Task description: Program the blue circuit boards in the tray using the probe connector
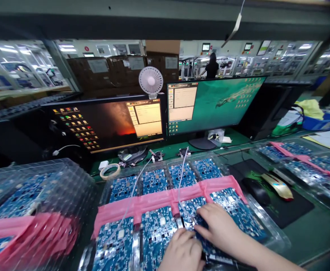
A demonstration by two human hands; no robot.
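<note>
A clear plastic tray point(278, 241) of blue circuit boards point(159, 233) lies before me, with pink strips point(153, 201) across its middle. Over the boards on the right, my right hand point(220, 226) has its fingers closed at the lower end of a white cable point(179, 184); the cable's tip is hidden there. Close beside it, my left hand point(183, 250) rests with curled fingers at the edge of a board, and what is under those fingertips cannot be seen. A second white cable point(133, 190) hangs across the boards on the left.
Two monitors point(216, 105) stand behind the tray, a small white fan point(150, 81) above them. Stacked trays point(77, 192) of boards rise on the left. A tape roll point(110, 171) lies behind. Mice point(257, 191) sit on a black mat point(297, 207) at right. Someone point(211, 67) stands far off.
</note>
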